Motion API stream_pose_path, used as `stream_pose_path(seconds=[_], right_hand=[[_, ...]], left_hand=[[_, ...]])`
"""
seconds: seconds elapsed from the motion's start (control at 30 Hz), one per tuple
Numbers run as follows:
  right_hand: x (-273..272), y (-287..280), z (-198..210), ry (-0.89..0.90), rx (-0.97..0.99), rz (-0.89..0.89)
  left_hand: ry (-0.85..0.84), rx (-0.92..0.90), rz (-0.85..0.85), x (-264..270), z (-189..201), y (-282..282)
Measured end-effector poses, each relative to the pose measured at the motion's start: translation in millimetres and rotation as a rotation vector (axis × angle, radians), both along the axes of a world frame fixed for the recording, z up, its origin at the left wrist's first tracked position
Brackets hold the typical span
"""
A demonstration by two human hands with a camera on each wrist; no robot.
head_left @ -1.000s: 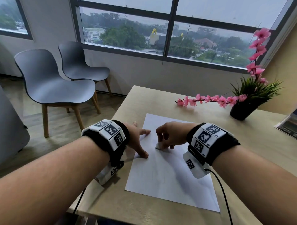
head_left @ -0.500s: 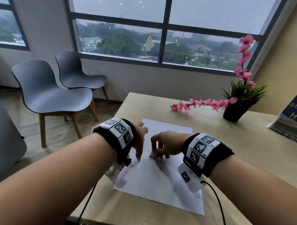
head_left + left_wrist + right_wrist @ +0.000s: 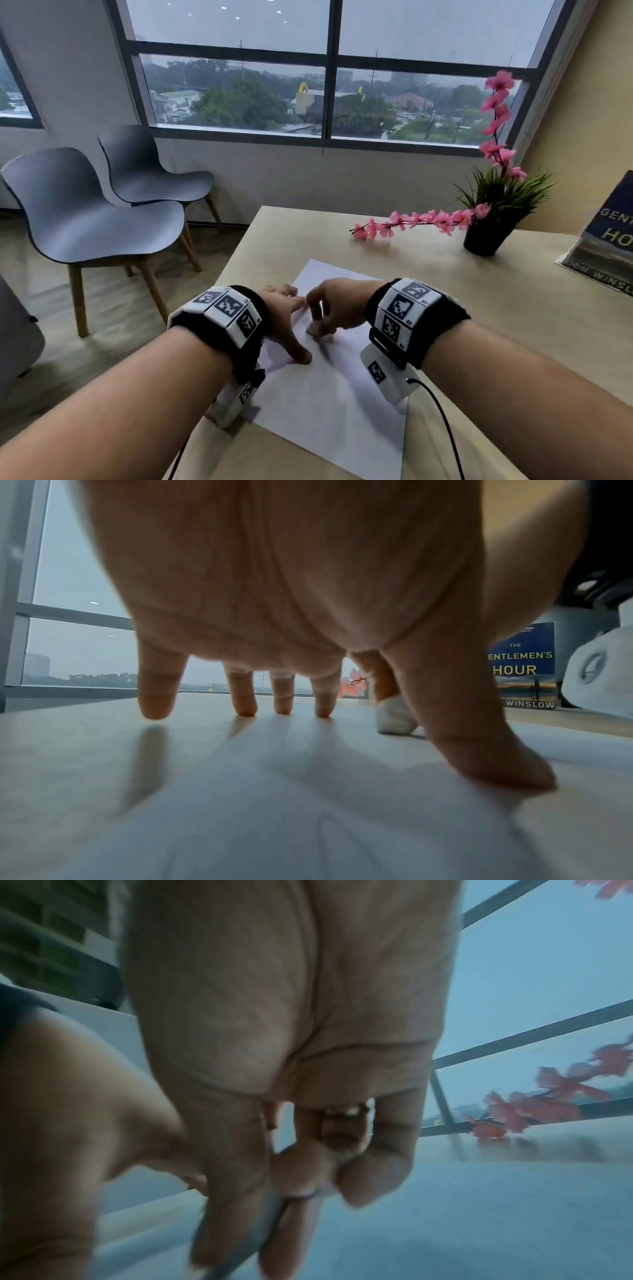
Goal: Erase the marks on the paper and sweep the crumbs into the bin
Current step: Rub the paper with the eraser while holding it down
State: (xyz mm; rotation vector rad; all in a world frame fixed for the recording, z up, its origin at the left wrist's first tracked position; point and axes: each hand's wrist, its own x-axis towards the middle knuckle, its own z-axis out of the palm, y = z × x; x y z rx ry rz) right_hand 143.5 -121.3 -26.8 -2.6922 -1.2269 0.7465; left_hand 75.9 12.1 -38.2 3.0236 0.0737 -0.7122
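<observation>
A white sheet of paper (image 3: 335,394) lies on the wooden table (image 3: 496,308). My left hand (image 3: 287,318) presses on the sheet's left part with spread straight fingers (image 3: 245,696) and thumb. My right hand (image 3: 334,308) pinches a small white eraser (image 3: 313,329) against the paper just right of the left hand; the eraser (image 3: 394,718) shows in the left wrist view behind the thumb. In the right wrist view the right hand (image 3: 274,1191) is blurred, its fingers curled together. No marks or crumbs can be made out, and no bin is in view.
A black pot with grass and pink blossom branches (image 3: 486,233) stands at the table's back right. A book (image 3: 603,243) leans at the far right. Two grey chairs (image 3: 92,222) stand on the floor left of the table, under the window.
The head view has tilted up and shifted. The right hand with the eraser has moved slightly on the paper beside the left hand, which still presses on the sheet.
</observation>
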Motion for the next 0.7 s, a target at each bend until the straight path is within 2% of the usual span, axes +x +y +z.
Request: stream_pose_path(seconds=[0.1,0.27,0.43,0.57,0.7], right_hand=[[-2,1,3,0.041,-0.031,0.045],[11,3,3,-0.116,-0.015,-0.047],[3,-4,3,-0.009,-0.068,0.008],[6,-8,6,-0.066,-0.049,-0.062],[-6,-12,6,-0.029,-0.106,0.019]], left_hand=[[0.000,-0.019,0.000,1,0,1],[0.035,0.022,0.021,3,-2,2],[0.034,0.010,0.030,3,-2,2],[0.042,0.035,0.034,3,0,1],[0.046,0.017,0.043,3,0,2]])
